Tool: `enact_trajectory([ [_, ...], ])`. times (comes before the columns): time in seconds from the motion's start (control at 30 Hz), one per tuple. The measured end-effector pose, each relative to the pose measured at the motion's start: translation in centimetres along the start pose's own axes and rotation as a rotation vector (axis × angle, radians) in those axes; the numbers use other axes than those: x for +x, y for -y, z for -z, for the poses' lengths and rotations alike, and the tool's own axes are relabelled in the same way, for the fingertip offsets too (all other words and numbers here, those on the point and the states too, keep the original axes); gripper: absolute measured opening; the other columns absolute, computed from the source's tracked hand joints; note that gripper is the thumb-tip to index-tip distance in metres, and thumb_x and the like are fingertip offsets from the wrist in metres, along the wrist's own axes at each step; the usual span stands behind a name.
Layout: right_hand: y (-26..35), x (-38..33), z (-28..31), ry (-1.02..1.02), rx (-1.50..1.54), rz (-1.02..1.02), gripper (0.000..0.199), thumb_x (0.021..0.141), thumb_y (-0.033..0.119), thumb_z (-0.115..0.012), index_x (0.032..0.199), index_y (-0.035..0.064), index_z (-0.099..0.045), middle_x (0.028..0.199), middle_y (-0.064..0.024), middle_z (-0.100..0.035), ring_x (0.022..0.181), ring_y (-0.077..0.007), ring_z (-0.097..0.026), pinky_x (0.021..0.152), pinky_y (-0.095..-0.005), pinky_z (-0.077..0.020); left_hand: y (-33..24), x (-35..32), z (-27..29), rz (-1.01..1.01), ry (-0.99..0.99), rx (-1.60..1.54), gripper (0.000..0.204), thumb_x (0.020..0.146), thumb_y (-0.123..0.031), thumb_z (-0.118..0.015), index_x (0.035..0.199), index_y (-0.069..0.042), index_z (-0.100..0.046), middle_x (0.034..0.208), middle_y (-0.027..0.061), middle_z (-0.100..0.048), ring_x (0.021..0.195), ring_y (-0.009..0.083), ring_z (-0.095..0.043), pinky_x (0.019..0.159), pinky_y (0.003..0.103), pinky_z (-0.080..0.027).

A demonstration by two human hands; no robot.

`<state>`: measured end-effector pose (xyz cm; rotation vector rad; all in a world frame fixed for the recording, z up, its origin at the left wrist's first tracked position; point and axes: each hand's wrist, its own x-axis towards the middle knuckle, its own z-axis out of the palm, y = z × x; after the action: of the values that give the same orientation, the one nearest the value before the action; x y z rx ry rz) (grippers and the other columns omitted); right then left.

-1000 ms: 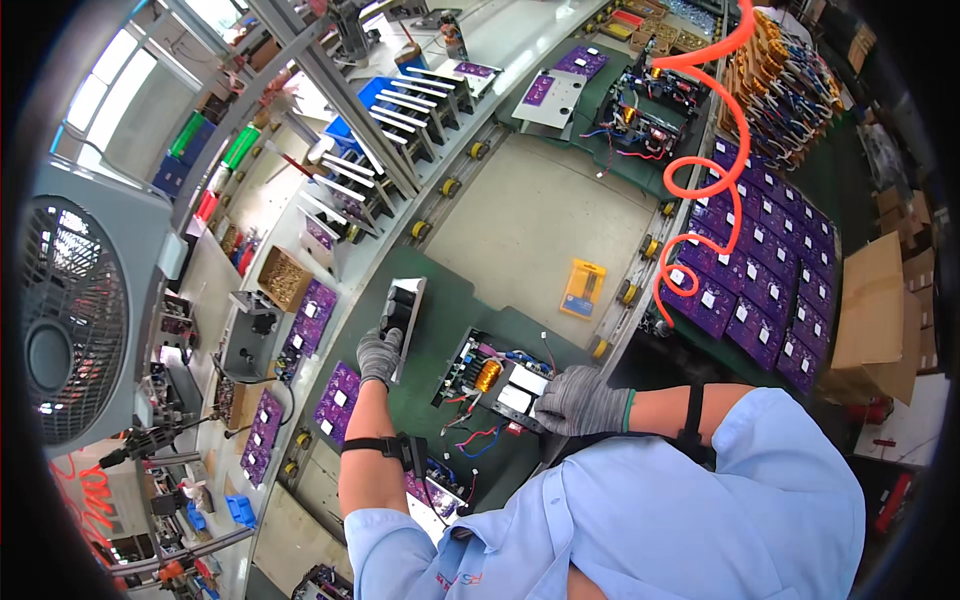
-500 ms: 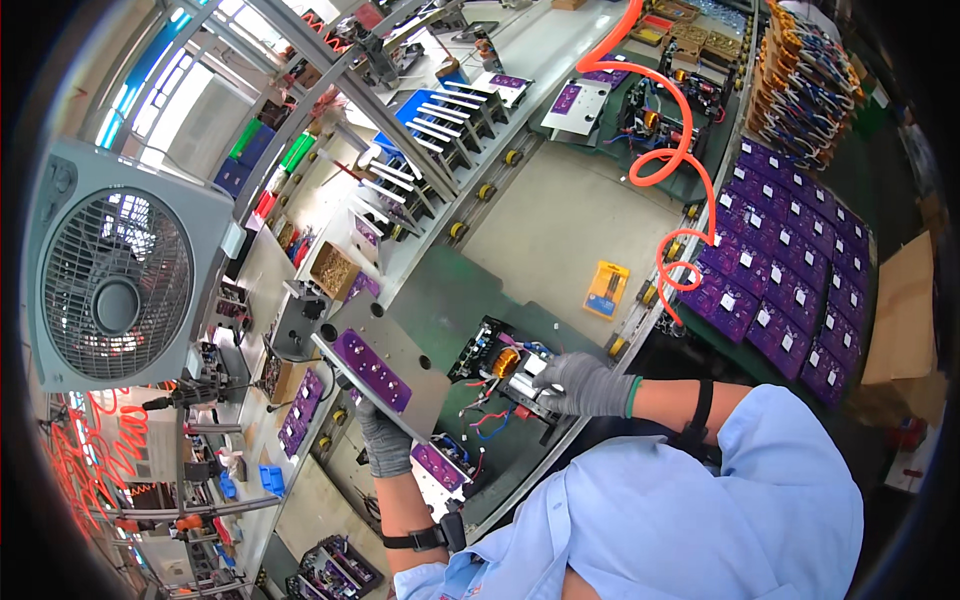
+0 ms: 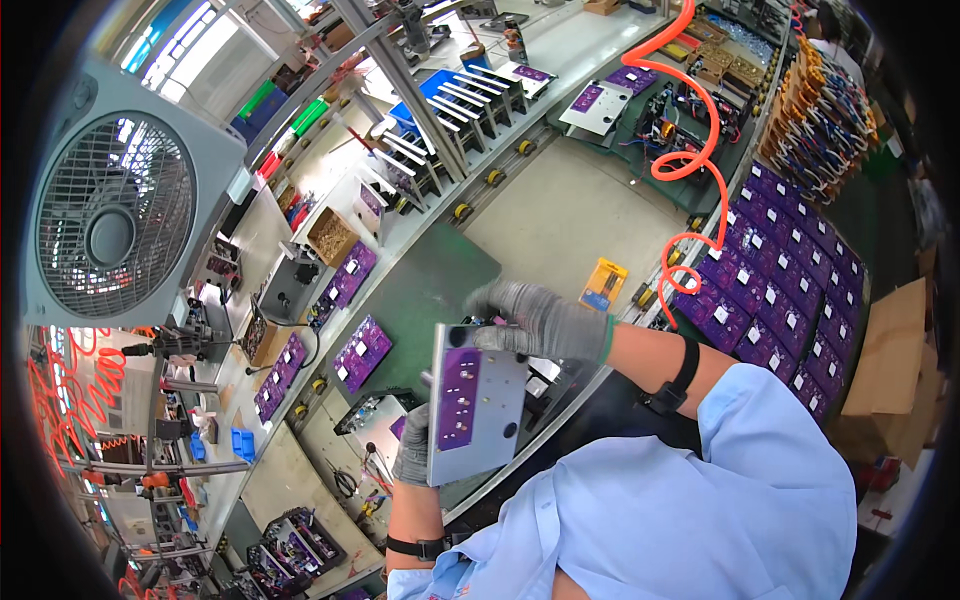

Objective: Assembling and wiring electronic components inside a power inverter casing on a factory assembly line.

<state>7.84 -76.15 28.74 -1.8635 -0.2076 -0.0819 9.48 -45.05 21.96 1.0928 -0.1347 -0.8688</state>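
A silver metal plate point(image 3: 497, 400) with black corner feet and a purple circuit board point(image 3: 460, 398) on its face is held tilted up in front of me. My left hand point(image 3: 412, 452), in a grey glove, grips its left edge low down, the fingers partly hidden behind it. At the upper edge my gloved right hand point(image 3: 550, 322) has its fingers closed over the plate's corner. Behind the plate, an open electronics assembly point(image 3: 548, 378) lies mostly hidden on the green mat point(image 3: 430, 265). A loose purple board point(image 3: 362, 353) rests on the mat to the left.
A coiled orange air hose point(image 3: 718, 150) hangs at the right. Several purple boards point(image 3: 770, 290) cover a side table beside a cardboard box point(image 3: 885, 360). A grey fan point(image 3: 115, 215) stands left. On the line lies a yellow package point(image 3: 604, 285); farther off is another assembly point(image 3: 675, 125).
The plate has swung upright and moved right, in front of the assembly. My right hand has left the assembly and come up to the plate's top edge. The view has shifted slightly.
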Motion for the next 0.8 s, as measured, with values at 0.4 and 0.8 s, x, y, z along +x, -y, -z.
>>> enact_trajectory([
  [0.4, -9.0, -0.3, -6.1, -0.323, 1.05, -0.443, 0.039, 0.106, 0.039, -0.052, 0.124, 0.0054, -0.059, 0.107, -0.0058, -0.067, 0.093, -0.0148, -0.065, 0.083, -0.0334, -0.0552, 2.0, 1.0, 1.8, 0.098, -0.089, 0.113, 0.065, 0.083, -0.033, -0.082, 0.132, 0.0, -0.055, 0.114, 0.0122, -0.066, 0.095, 0.0186, -0.068, 0.071, 0.032, -0.059],
  [0.8, -6.4, -3.2, -9.1, -0.356, 1.173, -0.574, 0.039, 0.099, 0.037, -0.065, 0.128, 0.0119, -0.055, 0.117, -0.0061, -0.066, 0.108, -0.0178, -0.066, 0.09, -0.0386, -0.0586, 1.3, 3.6, -5.4, -0.302, -0.473, 0.059, 0.057, 0.087, -0.032, -0.079, 0.128, 0.001, -0.057, 0.118, 0.0093, -0.064, 0.107, 0.0211, -0.064, 0.093, 0.037, -0.052],
])
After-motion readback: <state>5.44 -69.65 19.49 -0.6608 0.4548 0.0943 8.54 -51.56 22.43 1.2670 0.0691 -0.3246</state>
